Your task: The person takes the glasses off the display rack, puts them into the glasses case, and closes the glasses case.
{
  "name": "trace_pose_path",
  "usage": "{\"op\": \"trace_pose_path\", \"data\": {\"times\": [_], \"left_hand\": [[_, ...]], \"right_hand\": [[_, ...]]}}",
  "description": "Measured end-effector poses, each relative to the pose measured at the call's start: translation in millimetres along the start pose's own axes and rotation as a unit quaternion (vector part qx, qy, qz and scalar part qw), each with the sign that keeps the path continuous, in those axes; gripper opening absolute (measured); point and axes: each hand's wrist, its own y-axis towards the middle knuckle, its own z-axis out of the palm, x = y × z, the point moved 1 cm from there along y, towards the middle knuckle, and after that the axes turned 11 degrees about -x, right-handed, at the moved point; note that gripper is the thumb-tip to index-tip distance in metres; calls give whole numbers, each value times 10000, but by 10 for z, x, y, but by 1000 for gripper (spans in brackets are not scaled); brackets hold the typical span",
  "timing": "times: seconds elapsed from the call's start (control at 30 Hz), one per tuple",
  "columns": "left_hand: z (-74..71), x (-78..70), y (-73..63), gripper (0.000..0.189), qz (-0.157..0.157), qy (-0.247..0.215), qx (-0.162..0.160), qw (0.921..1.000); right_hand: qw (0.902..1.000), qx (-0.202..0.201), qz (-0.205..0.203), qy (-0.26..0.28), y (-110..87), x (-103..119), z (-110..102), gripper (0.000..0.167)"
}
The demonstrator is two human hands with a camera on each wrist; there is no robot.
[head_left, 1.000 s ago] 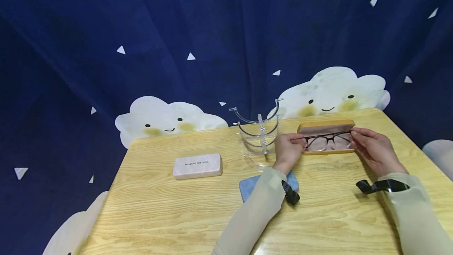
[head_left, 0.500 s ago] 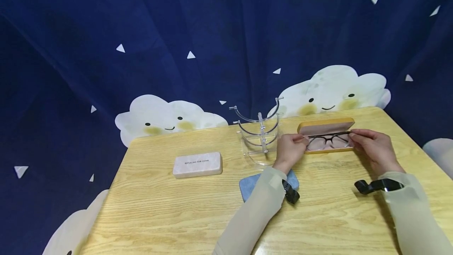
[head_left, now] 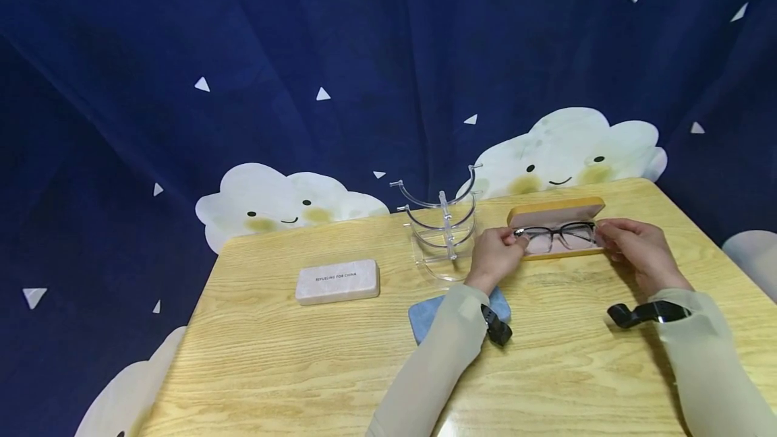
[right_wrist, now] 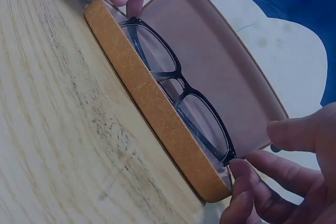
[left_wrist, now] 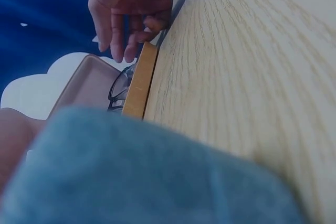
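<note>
A pair of dark-rimmed eyeglasses [head_left: 555, 231] sits in an open tan glasses case [head_left: 561, 255] with a pale pink lining. In the right wrist view the lenses lean toward the raised lid, with the temples folded behind the case's front wall. My left hand [head_left: 496, 255] is at the left end of the case, a finger touching the frame's corner. At the other end is my right hand [head_left: 643, 255], its fingertips against the right corner of the frame and the thumb [right_wrist: 289, 135] held apart. Part of my left hand shows at the left wrist view's edge.
A clear acrylic glasses stand [head_left: 446, 221] with curved arms rises just left of my left hand. Under my left forearm lies a blue case [head_left: 427, 315], large in the left wrist view's foreground. A white lettered case [head_left: 338, 282] lies farther left on the wooden table [head_left: 273, 369].
The eyeglasses have tipped and settled lower into the case, their rims now showing more fully. My fingers have loosened from the frame's corners, while both hands have stayed at the case's ends.
</note>
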Motion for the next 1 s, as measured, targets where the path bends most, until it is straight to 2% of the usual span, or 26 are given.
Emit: {"op": "trace_pose_path", "data": {"times": [0.13,0.2,0.3,0.37,0.43,0.47,0.67,0.87,1.0], "left_hand": [[-11,0,6,17,66,64,-83,9999],[-18,-1,6,18,70,110,-121,9998],[-23,-5,5,34,-40,133,-202,9997],[-24,-6,3,37,-102,111,-208,9997],[-26,-7,1,39,-144,89,-201,9997],[-26,-8,-1,39,-148,90,-197,9997],[-26,-14,-5,58,-197,241,-172,9994],[-22,-20,-9,63,-243,402,82,9989],[-24,-19,-6,62,-292,350,124,9989]], "right_hand": [[9999,-109,42,-73,-1,9,3,12],[9998,-169,56,55,3,13,4,10],[9990,-204,7,395,8,17,6,6],[9981,-199,-25,588,9,19,7,7],[9981,-203,-37,581,8,20,5,9],[9981,-209,-36,578,8,20,5,13],[9989,-77,-89,444,23,33,8,60],[9992,317,-200,-135,32,71,33,72],[9979,454,-240,-385,43,105,60,75]]}}
